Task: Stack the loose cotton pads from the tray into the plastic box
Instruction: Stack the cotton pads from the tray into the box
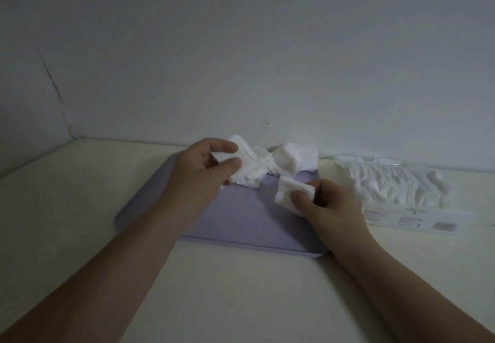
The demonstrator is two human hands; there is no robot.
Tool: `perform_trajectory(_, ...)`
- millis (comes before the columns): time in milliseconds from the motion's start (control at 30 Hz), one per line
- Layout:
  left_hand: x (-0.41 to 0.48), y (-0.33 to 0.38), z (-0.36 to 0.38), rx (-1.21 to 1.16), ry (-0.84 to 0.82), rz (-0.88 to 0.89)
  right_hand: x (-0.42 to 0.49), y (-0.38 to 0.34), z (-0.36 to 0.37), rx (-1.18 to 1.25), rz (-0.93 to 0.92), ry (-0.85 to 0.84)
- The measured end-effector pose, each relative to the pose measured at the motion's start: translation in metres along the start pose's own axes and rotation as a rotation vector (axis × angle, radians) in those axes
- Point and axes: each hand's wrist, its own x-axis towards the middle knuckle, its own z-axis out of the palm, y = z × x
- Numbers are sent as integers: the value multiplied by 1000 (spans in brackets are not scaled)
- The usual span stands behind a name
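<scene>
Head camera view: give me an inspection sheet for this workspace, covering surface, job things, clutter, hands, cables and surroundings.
Surface: pale cream tabletop, dimly lit.
Job's things: lilac tray with loose cotton pads piled at its far end; clear plastic box to the right of the tray, already holding a row of pads.
Clutter: nothing seen.
Hands: left hand pinches the left edge of the pile; right hand pinches a single pad above the tray.
Cables: nothing seen.
Surroundings: plain white wall with a crack on the left and a few small marks.
</scene>
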Motion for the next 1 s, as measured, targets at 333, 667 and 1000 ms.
perform_trajectory(333,-23,-27,24,-260,-391,-199,-2,-1,-1,171,16,-120)
perform_trajectory(667,-30,-25,23,-226,-488,-181,-3,0,-4,213,-25,-243)
perform_trajectory(1000,-37,-24,27,-1,-370,-88,-3,-1,-2,205,14,-307)
